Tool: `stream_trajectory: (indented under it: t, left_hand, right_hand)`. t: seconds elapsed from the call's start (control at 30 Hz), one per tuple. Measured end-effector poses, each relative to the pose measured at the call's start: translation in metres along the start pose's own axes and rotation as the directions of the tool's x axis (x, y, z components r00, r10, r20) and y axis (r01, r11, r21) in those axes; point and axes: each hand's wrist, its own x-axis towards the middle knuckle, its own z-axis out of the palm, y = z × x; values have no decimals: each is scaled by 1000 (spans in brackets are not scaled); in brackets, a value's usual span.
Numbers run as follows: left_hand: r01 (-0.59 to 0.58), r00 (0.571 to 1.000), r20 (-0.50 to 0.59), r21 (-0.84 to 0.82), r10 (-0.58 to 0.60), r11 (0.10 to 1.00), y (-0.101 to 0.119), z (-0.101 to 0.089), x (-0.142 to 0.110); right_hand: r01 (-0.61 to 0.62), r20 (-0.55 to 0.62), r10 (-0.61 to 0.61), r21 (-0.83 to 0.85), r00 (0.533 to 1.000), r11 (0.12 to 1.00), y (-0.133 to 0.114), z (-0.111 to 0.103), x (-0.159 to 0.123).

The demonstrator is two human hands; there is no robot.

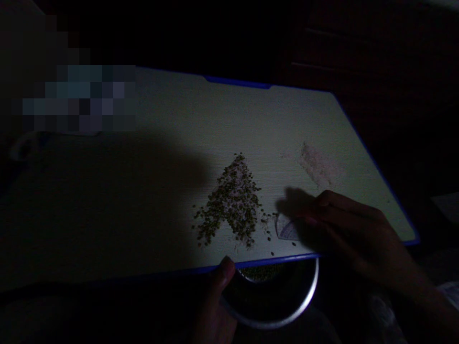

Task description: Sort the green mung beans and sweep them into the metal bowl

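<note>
A pile of green mung beans mixed with pale rice-like grains (233,203) lies on the small table (172,105). My right hand (353,224) is closed on a clear protractor (286,229), whose curved end rests flat on the tabletop to the right of the pile. Several loose beans lie between pile and protractor. Below the near edge is a round metal bowl (309,302) with green beans visible inside. My left hand (218,296) grips the bowl's left side, its thumb up against the table's blue edge. The left fingers are mostly hidden in the dark.
A separate heap of pale grains (320,165) lies toward the right of the table. At the far left are a blurred-out patch and a white ring-shaped object (23,145). The blue rim (238,82) borders the table. Deep shadow covers the left side and surroundings.
</note>
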Motion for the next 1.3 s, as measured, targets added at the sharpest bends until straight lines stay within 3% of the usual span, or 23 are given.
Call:
stream_trajectory:
  t: [0.17, 0.43, 0.7, 1.03, 1.3]
  left_hand:
    - [27, 991, -129, -40, -32, 999, 2, 7, -4]
    - [8, 990, -142, 28, -4, 1000, 3, 15, -6]
    - [9, 997, 72, -8, -8, 1000, -1, 2, -2]
    - [17, 999, -46, 15, -16, 1000, 1, 4, -1]
    - [30, 988, 153, 13, -32, 999, 2, -8, 2]
  right_hand:
    - [-88, -5, 88, 16, 996, 996, -8, 9, -10]
    - [-75, -48, 75, -6, 996, 997, -13, 13, 2]
    - [-65, -94, 65, 5, 993, 998, -10, 13, 3]
    - [-26, -19, 27, 83, 999, 996, -4, 15, 3]
    - [2, -27, 0, 68, 1000, 998, -4, 17, 10]
